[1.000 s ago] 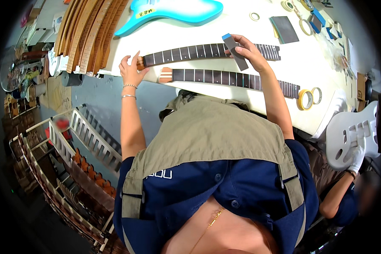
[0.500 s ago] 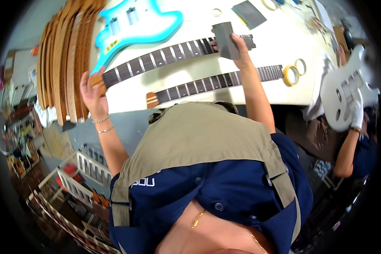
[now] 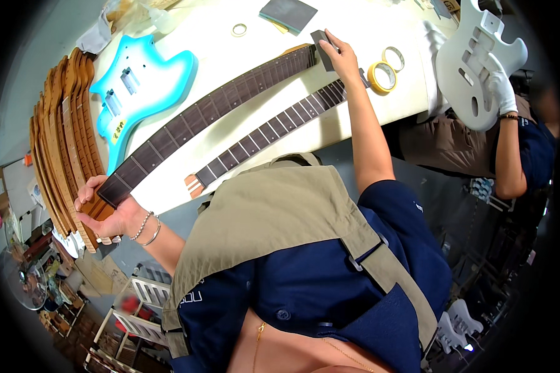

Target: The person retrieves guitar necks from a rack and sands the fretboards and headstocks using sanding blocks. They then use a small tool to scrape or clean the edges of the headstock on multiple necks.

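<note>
My left hand (image 3: pixel 121 217) grips the headstock end of a guitar neck (image 3: pixel 208 110) with a dark fretboard and pale frets. The neck slants from lower left to upper right, its fretboard facing me. At its far end my right hand (image 3: pixel 344 57) holds a dark grey rectangular block (image 3: pixel 322 51), which looks like a sanding block, with fingers closed over its side. The block is beside or touching the neck's tip; I cannot tell which. A second guitar neck (image 3: pixel 261 135) lies on the white table (image 3: pixel 280 163) nearer me.
Several wooden necks (image 3: pixel 62 143) stand in a row at left, beside a blue guitar body (image 3: pixel 140 81). Tape rolls (image 3: pixel 381 69), a small ring (image 3: pixel 239 29) and grey sheets (image 3: pixel 289 13) lie on the table. At right, another person's gloved hand (image 3: pixel 501 90) holds a white guitar body (image 3: pixel 476 62).
The view has turned, so the table now slants. The held neck is tilted more, and the left hand has come lower round its end. The block now shows a narrower face beside the neck's tip.
</note>
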`<action>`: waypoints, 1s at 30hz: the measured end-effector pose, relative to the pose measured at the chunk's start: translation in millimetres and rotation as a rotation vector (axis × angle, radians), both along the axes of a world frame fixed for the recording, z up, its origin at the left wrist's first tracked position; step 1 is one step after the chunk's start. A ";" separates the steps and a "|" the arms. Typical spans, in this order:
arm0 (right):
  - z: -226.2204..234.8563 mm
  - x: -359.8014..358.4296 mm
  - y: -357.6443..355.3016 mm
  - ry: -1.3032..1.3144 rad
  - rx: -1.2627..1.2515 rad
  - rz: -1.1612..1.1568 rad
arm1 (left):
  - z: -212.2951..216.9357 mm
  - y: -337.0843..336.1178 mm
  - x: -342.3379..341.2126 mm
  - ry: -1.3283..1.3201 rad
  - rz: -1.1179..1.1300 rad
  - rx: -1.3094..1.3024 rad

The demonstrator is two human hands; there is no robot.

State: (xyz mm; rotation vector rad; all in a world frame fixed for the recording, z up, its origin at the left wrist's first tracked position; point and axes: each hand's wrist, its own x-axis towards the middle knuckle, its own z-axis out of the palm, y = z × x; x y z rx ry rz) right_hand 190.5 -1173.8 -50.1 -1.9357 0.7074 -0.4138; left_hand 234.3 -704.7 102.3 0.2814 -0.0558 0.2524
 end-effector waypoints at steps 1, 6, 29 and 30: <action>-7.8 3.6 -5.8 0.018 -0.179 0.002 | 1.3 0.3 0.7 -0.035 -0.030 -0.008; -2.2 11.3 38.3 0.027 -0.420 -0.009 | 9.5 -6.2 -2.5 -0.016 0.067 0.118; 158.0 -11.6 246.4 -0.681 -0.564 0.343 | 45.1 -45.0 -46.7 -0.097 0.174 0.439; 132.2 -10.8 213.1 -0.519 -0.490 0.291 | 41.7 -43.8 -44.2 -0.057 0.161 0.415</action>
